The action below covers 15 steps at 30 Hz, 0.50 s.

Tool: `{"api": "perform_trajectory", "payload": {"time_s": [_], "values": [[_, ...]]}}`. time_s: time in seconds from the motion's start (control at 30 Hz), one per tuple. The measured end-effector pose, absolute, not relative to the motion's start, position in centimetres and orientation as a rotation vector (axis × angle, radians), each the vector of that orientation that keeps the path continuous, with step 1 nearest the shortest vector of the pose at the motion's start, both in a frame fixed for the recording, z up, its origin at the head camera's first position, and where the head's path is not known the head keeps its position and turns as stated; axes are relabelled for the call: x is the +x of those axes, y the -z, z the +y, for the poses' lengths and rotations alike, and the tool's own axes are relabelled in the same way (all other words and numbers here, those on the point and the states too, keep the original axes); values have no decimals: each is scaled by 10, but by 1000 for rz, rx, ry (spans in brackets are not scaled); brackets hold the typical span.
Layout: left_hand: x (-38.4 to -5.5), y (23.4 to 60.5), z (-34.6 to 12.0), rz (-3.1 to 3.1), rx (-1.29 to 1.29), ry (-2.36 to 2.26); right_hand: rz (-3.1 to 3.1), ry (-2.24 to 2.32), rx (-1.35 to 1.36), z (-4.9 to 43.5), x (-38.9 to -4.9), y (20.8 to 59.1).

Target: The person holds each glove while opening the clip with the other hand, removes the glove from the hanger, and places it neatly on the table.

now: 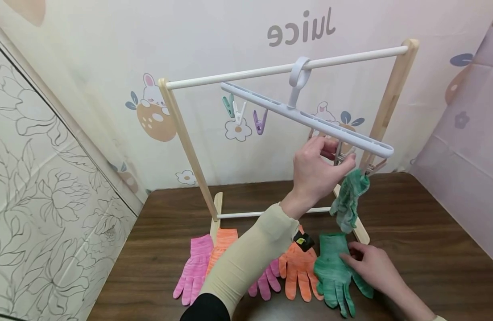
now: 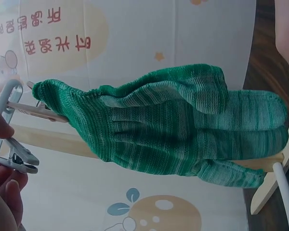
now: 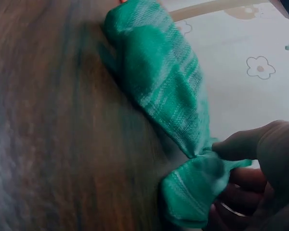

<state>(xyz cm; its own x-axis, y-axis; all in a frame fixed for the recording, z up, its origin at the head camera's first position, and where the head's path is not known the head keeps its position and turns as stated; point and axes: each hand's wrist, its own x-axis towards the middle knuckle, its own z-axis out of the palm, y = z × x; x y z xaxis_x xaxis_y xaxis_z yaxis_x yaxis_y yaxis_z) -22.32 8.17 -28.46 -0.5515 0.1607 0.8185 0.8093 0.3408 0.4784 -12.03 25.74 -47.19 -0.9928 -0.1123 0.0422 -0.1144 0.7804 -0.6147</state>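
My left hand (image 1: 313, 168) is raised under the right part of a white clip hanger (image 1: 288, 109), pinching a greyish-white clothespin (image 2: 21, 158). Beside it a green striped glove (image 1: 348, 203) hangs by its cuff from a pinkish clothespin (image 1: 375, 166) at the hanger's end. In the left wrist view that hanging glove fills the middle. Low on the right, my right hand (image 1: 376, 266) pinches the edge of a second green glove (image 1: 333, 258) lying on the table. The right wrist view shows the cloth of this green glove (image 3: 159, 82) bunched between thumb and fingers.
The hanger hooks over the white bar (image 1: 238, 76) of a wooden rack. Green, white and purple clothespins (image 1: 260, 122) hang on its left part. Pink gloves (image 1: 193, 265) and orange gloves (image 1: 298, 267) lie on the dark wooden table (image 1: 142, 267), partly behind my left arm.
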Motion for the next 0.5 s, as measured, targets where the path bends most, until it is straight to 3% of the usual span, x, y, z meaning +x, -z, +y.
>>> {"api": "perform_trajectory", "payload": {"time_s": [0.5], "values": [[-223, 287, 84, -1921, -850, 1260, -2750, -955, 88, 263, -116, 445]]}}
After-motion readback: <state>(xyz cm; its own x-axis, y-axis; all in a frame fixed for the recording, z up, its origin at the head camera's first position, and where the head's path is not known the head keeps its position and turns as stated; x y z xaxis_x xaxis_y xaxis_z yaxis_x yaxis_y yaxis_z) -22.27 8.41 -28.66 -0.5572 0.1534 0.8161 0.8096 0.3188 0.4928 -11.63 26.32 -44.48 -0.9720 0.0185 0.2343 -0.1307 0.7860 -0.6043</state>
